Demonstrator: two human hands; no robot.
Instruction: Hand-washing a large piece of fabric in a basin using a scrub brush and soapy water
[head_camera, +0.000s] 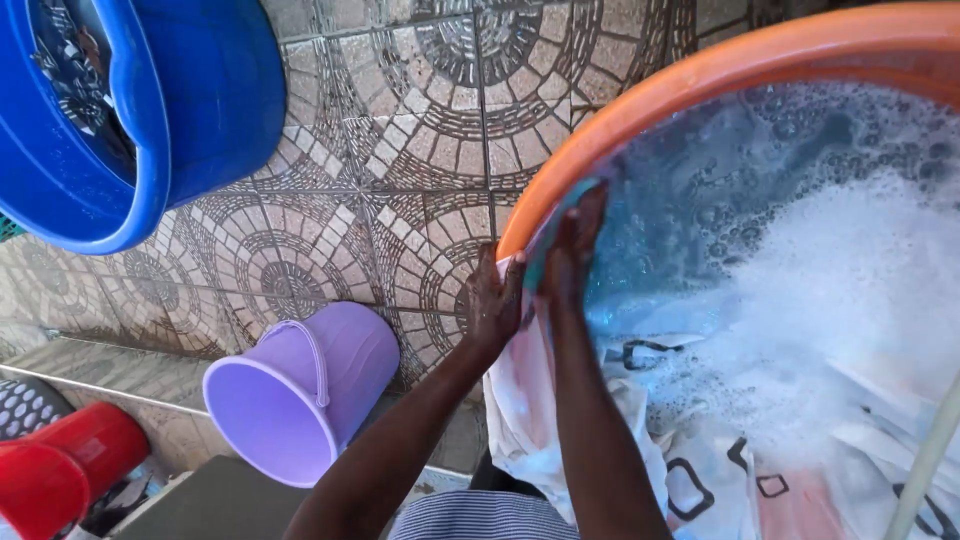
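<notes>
Right now your left hand and right hand press together at the rim of the round orange plastic basin, fingers closed on a fold of teal fabric held between them just above the suds. Keep the rubbing short and firm against that smooth rim, I'd judge, letting the limp white printed cloth trail into the frothy, bubbled soapy water. Beside you on the patterned tiled floor lie a tipped lilac plastic bucket and a glossy blue tub.
</notes>
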